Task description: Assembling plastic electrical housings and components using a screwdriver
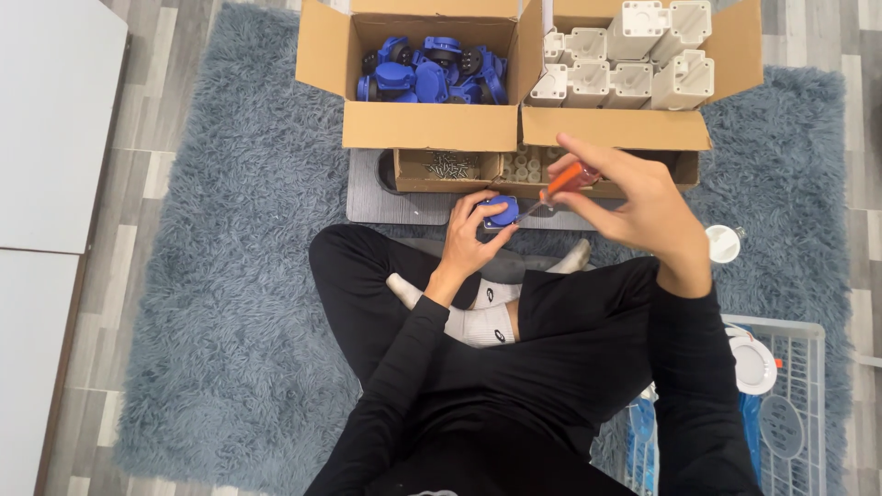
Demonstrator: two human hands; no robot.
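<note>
Presently we are gripping a blue part (502,211) in our left hand (469,241) — our right hand (634,207) is driving an orange-handled screwdriver (562,184) into it. A tilted tip is risking slippage — toward the fingers.

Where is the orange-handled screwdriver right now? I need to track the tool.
In the head view, the orange-handled screwdriver is at centre, held in the right hand, its tip toward the blue part in the left hand, just before the cardboard boxes.

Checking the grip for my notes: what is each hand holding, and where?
Left hand cups the blue part around its sides; right hand pinches the screwdriver by its orange handle.
</note>
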